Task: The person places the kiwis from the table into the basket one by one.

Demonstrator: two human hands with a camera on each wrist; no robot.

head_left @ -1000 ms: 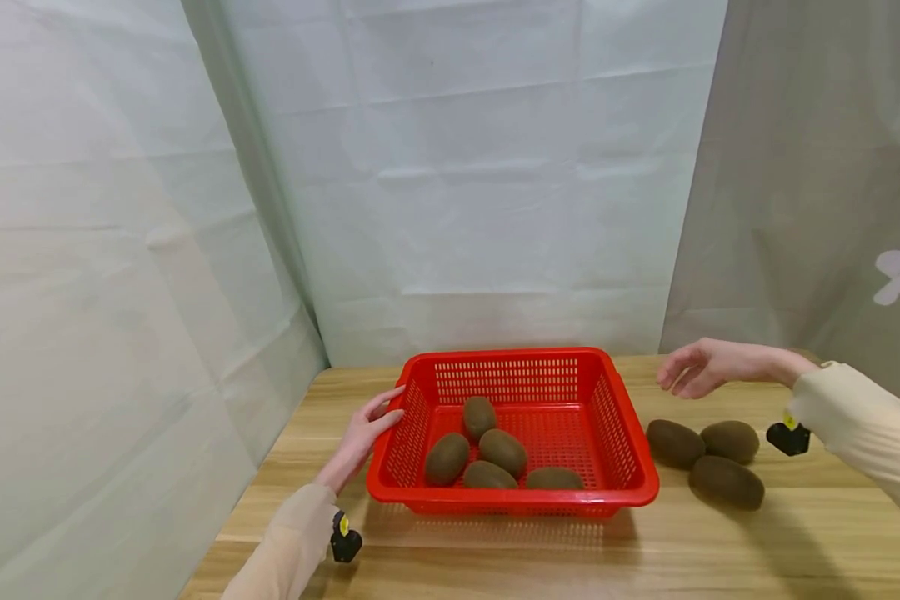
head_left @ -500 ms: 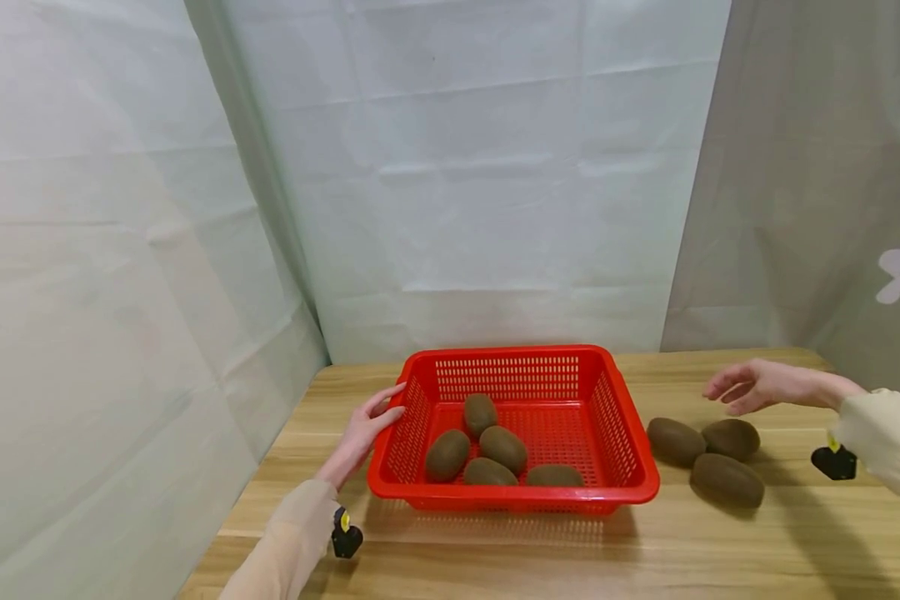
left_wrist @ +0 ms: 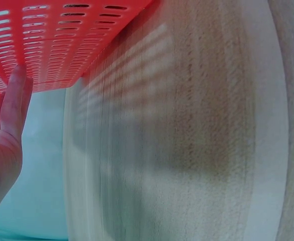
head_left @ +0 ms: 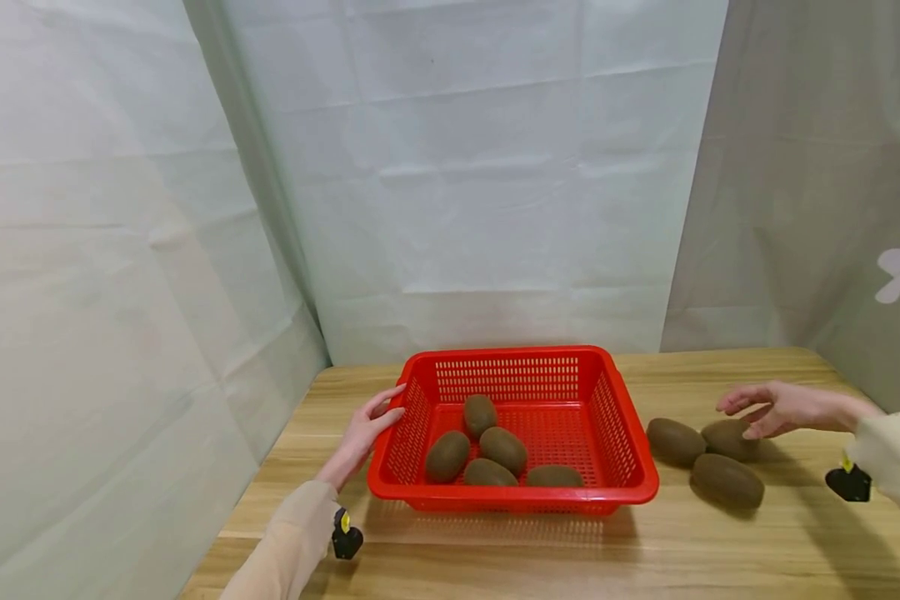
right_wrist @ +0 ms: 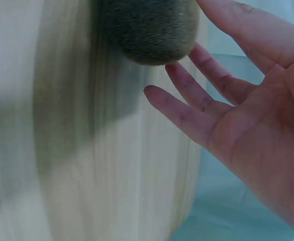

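Observation:
A red slotted basket point(head_left: 628, 450) sits mid-table and holds several brown kiwis point(head_left: 502, 450). My left hand point(head_left: 390, 404) rests with straight fingers against the basket's left rim; in the left wrist view its fingers point(left_wrist: 11, 110) lie along the basket wall point(left_wrist: 51, 45). Three more kiwis lie on the table right of the basket: one nearest it point(head_left: 673, 442), one behind point(head_left: 723, 442), one in front point(head_left: 727, 482). My right hand point(head_left: 742, 412) hovers open just over the rear kiwi. In the right wrist view its spread fingers point(right_wrist: 187, 113) are close around that kiwi point(right_wrist: 147, 30).
The wooden table point(head_left: 495, 558) ends at pale curtains on the left and back and a grey one on the right. A small black tag hangs at each wrist point(head_left: 345, 537) point(head_left: 849, 482). Bare wood lies in front of the basket.
My right hand has swung from behind the basket's far right corner out to the right and down over the rear kiwi. The left hand and basket have stayed put.

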